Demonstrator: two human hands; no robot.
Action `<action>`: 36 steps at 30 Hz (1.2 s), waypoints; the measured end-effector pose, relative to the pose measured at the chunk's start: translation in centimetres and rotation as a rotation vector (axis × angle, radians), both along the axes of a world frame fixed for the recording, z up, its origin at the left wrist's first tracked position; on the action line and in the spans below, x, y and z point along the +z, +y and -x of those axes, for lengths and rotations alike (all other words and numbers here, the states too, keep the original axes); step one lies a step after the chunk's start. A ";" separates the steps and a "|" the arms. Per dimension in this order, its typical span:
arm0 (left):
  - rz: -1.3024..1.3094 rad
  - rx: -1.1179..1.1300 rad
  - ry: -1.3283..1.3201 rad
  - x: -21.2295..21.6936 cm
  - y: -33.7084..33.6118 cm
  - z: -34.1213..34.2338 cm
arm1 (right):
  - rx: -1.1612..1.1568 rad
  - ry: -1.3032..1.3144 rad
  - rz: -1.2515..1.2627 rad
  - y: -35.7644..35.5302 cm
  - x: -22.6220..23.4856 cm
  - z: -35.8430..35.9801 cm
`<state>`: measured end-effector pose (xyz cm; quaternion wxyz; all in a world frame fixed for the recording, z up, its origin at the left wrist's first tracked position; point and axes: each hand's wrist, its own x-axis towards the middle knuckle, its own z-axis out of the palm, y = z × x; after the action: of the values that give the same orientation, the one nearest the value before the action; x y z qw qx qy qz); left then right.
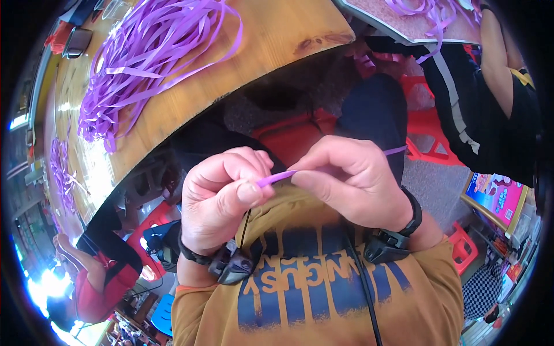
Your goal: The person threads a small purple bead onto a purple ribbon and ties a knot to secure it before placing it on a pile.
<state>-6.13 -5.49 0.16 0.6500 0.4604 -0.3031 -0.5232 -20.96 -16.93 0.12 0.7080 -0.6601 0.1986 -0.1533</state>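
A narrow purple ribbon [278, 178] is stretched between my two hands, in front of my brown shirt. My left hand [224, 179] pinches one end of it between thumb and forefinger, the other fingers curled in. My right hand [355, 181] grips the same ribbon a short way along, thumb against forefinger. Beyond that hand, a further length of purple ribbon sticks out to the right. Both wrists carry black straps with small dark devices. Inside the fingers the ribbon is hidden.
A wooden table [271, 49] at the upper left bears a large heap of purple ribbons [156, 52]. A smaller bunch [60, 173] lies farther left. At upper right a person in black sits by a pinkish table [375, 11] with more ribbons. Red stools [424, 124] stand nearby.
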 end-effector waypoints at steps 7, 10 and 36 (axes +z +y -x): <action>0.044 0.082 -1.224 0.2 -1.3 0.1 | -0.082 -0.059 0.410 0.0 -0.5 -0.5; -0.039 -0.053 -1.248 1.1 -1.5 0.3 | -0.091 -0.056 0.544 -0.4 -0.9 0.0; -0.155 -0.276 -0.510 -0.3 -1.2 -0.1 | -0.039 -0.198 0.422 -0.7 -1.1 0.3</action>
<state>-6.03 -6.73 -0.10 0.4385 0.5795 -0.4756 -0.4957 -21.26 -17.60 -0.93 0.5671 -0.7714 0.1045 -0.2690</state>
